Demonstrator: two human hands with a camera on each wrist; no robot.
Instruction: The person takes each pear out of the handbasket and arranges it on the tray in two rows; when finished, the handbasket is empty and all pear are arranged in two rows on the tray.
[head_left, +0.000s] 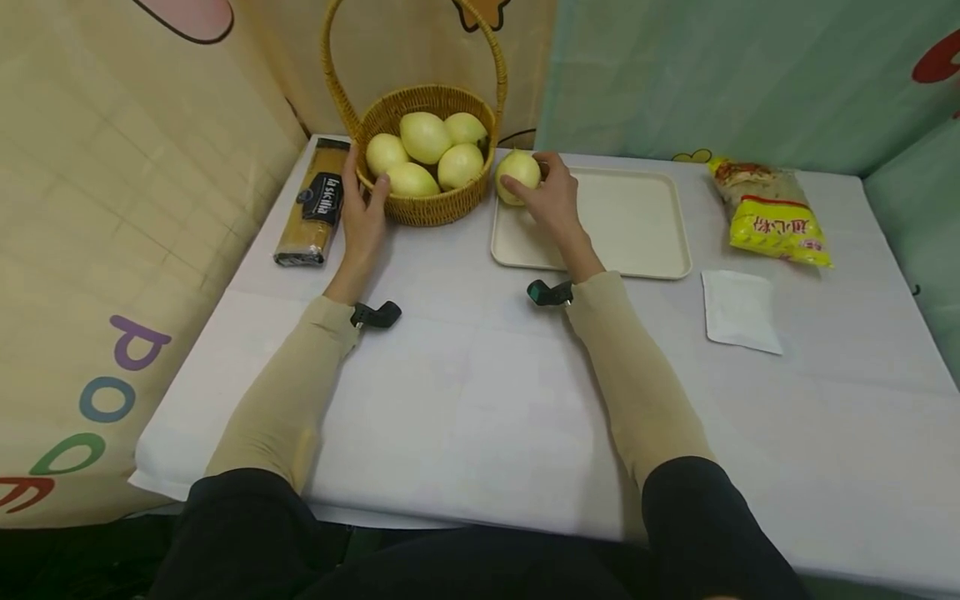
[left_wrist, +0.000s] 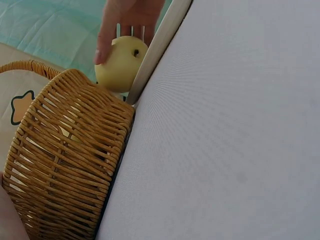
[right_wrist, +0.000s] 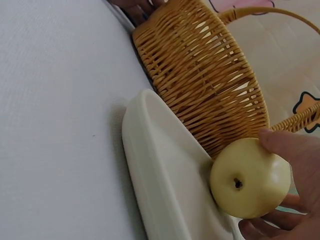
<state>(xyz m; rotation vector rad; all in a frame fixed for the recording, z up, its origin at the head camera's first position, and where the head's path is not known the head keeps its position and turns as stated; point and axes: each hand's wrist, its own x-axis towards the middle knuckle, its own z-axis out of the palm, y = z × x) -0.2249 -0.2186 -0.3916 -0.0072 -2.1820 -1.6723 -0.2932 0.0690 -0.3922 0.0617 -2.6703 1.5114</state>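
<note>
My right hand [head_left: 557,196] holds a pale yellow pear [head_left: 517,177] between thumb and fingers at the left end of a cream tray [head_left: 630,225]. In the right wrist view the pear [right_wrist: 250,178] is close over the tray's inner surface, its dark dimple facing the camera. My left hand [head_left: 365,217] grips the left side of a wicker basket [head_left: 431,212], thumb at the rim and fingers along the outside. Several more pears [head_left: 425,137] lie inside the basket. Only a bit of the left hand [left_wrist: 11,220] shows in the left wrist view.
A pack of dry noodles [head_left: 315,204] lies left of the basket. To the right of the tray are a yellow-labelled food bag [head_left: 772,217] and a flat white packet [head_left: 741,311]. The basket's tall handle [head_left: 501,75] arches above it. Printed curtains stand behind the white table [head_left: 465,400].
</note>
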